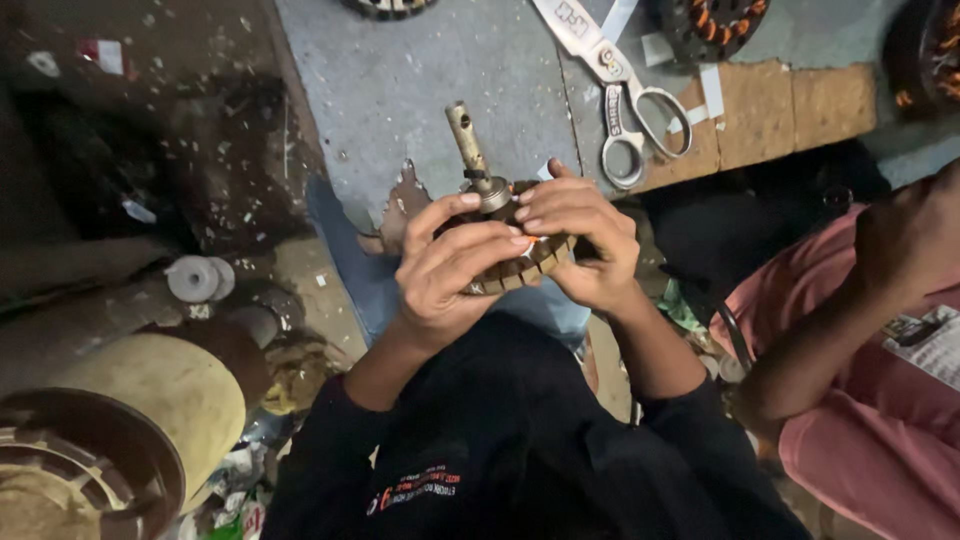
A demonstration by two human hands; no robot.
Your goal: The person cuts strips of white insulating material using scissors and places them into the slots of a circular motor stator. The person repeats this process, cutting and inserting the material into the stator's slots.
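Grey and rough, the floor [440, 90] is a pitted slab that carries everything here, with a worn brown mat [790, 115] laid along its right edge. At the lower left corner lies a big drum [150, 410], a smooth tan cylinder with a dark, ringed metal end. On the right sits another person in a pink shirt [870, 400], one bent arm raised.

Black sleeves lead up to the hands in the middle. Between them is a stator [520, 262], a round, ribbed core of stacked brownish steel plates with slots around its rim; a dull brass-coloured shaft [468, 145] sticks out of its centre, tilted up and to the left, with a small hole near its tip. The core is held in the air above the lap, just below the floor's near edge.

The left hand [445, 275] wraps around the core's left side, fingers curled shut over its top. The right hand [585, 245] grips the right side, fingertips pressed together on the upper face beside the shaft's base.

Steel scissors [625, 100] with looped handles lie shut across the mat's left edge. Wound stators with copper coils [710, 22] sit at the floor's far edge. A small white spool [198, 278] lies near the drum.
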